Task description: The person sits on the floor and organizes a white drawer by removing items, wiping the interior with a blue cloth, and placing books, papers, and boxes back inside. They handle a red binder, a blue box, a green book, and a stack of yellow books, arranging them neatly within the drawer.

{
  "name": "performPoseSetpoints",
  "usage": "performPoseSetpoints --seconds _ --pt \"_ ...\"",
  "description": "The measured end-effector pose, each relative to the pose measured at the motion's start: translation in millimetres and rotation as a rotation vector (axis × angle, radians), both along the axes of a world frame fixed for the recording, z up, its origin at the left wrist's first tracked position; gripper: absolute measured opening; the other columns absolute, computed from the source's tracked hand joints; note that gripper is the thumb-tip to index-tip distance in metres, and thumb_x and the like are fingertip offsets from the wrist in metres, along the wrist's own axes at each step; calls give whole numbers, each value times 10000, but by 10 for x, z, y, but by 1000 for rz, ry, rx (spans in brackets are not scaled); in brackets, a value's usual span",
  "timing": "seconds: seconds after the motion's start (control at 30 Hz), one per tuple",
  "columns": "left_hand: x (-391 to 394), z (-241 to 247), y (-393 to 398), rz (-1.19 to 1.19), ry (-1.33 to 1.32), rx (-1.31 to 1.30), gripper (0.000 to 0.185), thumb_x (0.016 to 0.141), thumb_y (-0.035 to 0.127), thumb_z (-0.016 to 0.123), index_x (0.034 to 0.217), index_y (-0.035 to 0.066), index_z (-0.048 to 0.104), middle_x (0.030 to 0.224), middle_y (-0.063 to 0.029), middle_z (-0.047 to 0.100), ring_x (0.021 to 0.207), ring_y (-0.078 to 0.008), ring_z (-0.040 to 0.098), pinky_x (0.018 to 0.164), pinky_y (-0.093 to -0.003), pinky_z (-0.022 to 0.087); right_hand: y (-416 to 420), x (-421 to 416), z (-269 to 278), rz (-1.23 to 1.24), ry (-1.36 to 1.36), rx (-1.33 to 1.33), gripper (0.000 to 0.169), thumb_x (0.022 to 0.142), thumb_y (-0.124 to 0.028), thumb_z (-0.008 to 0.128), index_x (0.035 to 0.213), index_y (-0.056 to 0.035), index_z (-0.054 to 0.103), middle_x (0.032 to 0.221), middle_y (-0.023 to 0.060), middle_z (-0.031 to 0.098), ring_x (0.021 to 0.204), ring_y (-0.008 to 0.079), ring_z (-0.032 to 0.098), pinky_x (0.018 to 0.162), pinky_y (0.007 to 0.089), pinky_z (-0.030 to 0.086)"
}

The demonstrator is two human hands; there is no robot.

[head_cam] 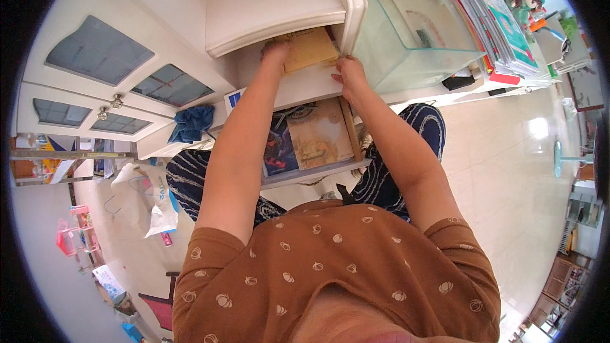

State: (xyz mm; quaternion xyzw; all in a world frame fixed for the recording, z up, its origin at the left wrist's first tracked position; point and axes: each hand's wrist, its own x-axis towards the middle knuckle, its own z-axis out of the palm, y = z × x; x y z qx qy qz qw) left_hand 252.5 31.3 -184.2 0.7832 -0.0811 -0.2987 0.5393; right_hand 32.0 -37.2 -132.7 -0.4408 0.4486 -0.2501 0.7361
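Observation:
A yellow-covered book (pixel 312 50) lies in the recess under the shelf of a white cabinet (pixel 276 2), its far part in the shadow of the shelf. My left hand (pixel 276 50) grips it at the left edge; the fingertips are hidden. At the book's near right corner is my right hand (pixel 351 74), fingers bent; whether they hold the corner I cannot tell. Below the recess an open drawer (pixel 314 171) sits between my knees. It contains a book with a pale tan cover (pixel 319 138) and a dark printed one (pixel 279 147).
A glass tank (pixel 419 66) stands right of the recess, then a stack of books and papers (pixel 500 28) and a green-hatted doll (pixel 526 0). To the left are glazed cabinet doors (pixel 100 50) and a blue cloth (pixel 193 124). A plastic bag (pixel 147 190) lies on the floor.

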Motion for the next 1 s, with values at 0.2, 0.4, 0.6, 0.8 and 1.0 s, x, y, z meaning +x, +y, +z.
performPoseSetpoints --seconds 0.2,0.4,0.6,0.8,1.0 --pt "206 214 357 49 395 -347 313 826 185 724 1103 61 647 1082 -118 669 923 -243 659 757 -414 561 24 186 -26 74 41 6 325 859 -97 536 1176 -23 545 1019 62 570 885 191 543 732 359 492" --pt "-57 371 397 -83 486 -288 356 812 176 757 1127 51 647 1077 -95 675 924 -220 657 761 -359 565 67 58 -9 103 90 -32 321 884 -213 554 1164 -58 568 993 39 591 857 155 548 644 324 426" --pt "-706 642 980 -84 499 -321 471 821 182 755 1189 -58 584 1097 -158 665 933 -235 677 773 -354 574 219 -467 157 195 186 94 471 915 -477 568 1184 -90 579 1034 42 601 862 140 565 677 318 405" --pt "-1334 731 1537 -183 536 -294 555 833 223 743 1241 -88 530 1148 -184 645 1000 -264 664 830 -366 556 595 -697 526 447 -71 280 611 925 -424 613 1280 60 500 1194 177 619 1089 243 617 896 344 511" --pt "-1669 796 1822 -241 374 -435 657 773 148 784 1267 -89 421 1166 -200 599 1052 -270 631 873 -352 537 651 -807 478 623 -118 238 641 809 -179 733 1347 11 441 1254 127 583 1141 213 569 999 337 441"
